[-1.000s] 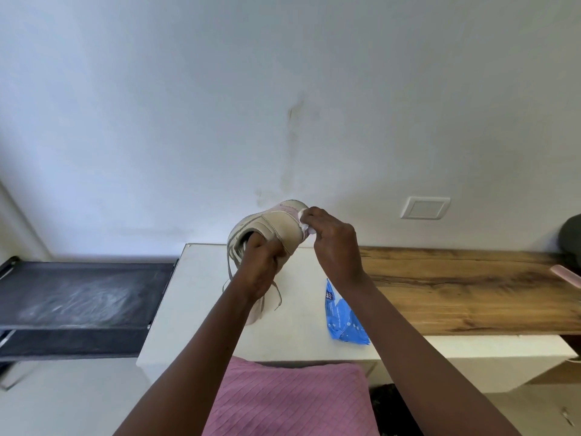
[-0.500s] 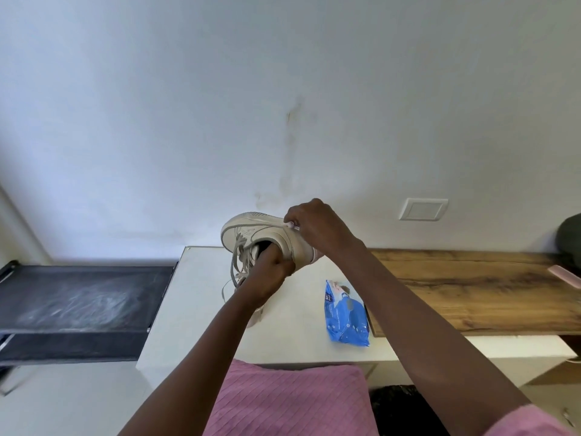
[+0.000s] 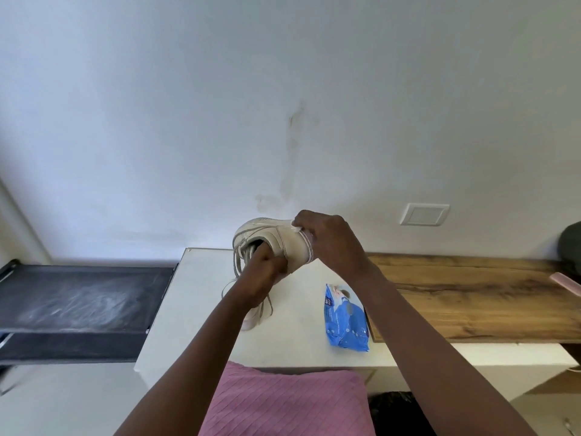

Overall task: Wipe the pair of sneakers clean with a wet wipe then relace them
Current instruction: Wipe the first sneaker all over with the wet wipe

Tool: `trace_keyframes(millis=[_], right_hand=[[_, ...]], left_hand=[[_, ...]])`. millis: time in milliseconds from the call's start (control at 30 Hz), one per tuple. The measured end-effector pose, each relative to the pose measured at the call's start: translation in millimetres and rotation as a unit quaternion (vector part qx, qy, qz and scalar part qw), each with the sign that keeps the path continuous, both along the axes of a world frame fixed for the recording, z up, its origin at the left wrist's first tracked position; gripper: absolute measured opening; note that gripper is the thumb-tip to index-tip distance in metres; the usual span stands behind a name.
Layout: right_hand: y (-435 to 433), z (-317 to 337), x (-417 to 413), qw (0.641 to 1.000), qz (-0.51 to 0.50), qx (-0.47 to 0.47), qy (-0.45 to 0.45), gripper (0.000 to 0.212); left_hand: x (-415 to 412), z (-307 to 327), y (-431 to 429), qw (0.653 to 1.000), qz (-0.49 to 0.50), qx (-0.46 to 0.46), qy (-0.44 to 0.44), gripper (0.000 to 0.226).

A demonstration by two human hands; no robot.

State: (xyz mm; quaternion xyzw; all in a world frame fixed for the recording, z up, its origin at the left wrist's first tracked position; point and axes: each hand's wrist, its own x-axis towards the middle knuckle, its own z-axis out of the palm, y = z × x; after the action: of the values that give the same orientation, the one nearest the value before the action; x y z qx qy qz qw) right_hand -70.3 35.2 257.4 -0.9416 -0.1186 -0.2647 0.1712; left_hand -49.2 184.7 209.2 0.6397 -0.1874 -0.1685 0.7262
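While the left hand (image 3: 267,273) curls its fingers into the collar, the sneaker (image 3: 279,242) hangs above the far side of the white table (image 3: 201,297). Judged light, soft-walled yet firm-soled (loose laces (image 3: 238,262) may snag); the collar is the sound hold. The right hand (image 3: 330,243) clamps its fingers on the wet wipe (image 3: 297,229) at the heel.

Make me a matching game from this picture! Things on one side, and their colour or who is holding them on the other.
Things:
1 sneaker
2 wipe
3 pack
4 plank

Clues:
A blue
B brown wood
C pinched by the right hand
D gripped by the left hand

Pairs: 1-D, 2-C, 3-A, 4-B
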Motion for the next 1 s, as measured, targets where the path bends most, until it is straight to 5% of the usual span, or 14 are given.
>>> trace_keyframes(millis=[167, 300, 533, 633, 833, 1000], right_hand=[[17.8, -15.4, -16.7, 0.98, -0.085, 0.001, -0.182, 0.031], [38.6, -30.7, -22.7, 0.964, -0.1, 0.038, -0.244, 0.029], [38.8, -31.2, -27.2, 0.969, -0.006, -0.03, -0.245, 0.03], [30.8, -19.6, -20.1, 0.973, -0.046, -0.074, -0.213, 0.034], [49.2, -0.5, -13.5, 0.986, -0.079, -0.009, -0.146, 0.022], [56.2, -5.4, -21.6, 0.985, 0.019, 0.001, -0.17, 0.026]], left_hand=[[-0.4, 9.5, -4.5, 0.991, -0.01, -0.119, 0.061, 0.03], [-1.4, 9.5, -4.6, 0.964, -0.082, -0.225, 0.113, 0.046], [-3.9, 10.6, 4.5, 0.984, -0.047, -0.156, 0.074, 0.013], [-1.1, 11.4, 3.5, 0.994, -0.055, -0.09, 0.012, 0.014], [0.5, 14.4, 3.5, 0.998, -0.042, -0.05, -0.025, 0.01], [-5.6, 17.4, 3.3, 0.997, -0.04, -0.01, -0.068, 0.039]])
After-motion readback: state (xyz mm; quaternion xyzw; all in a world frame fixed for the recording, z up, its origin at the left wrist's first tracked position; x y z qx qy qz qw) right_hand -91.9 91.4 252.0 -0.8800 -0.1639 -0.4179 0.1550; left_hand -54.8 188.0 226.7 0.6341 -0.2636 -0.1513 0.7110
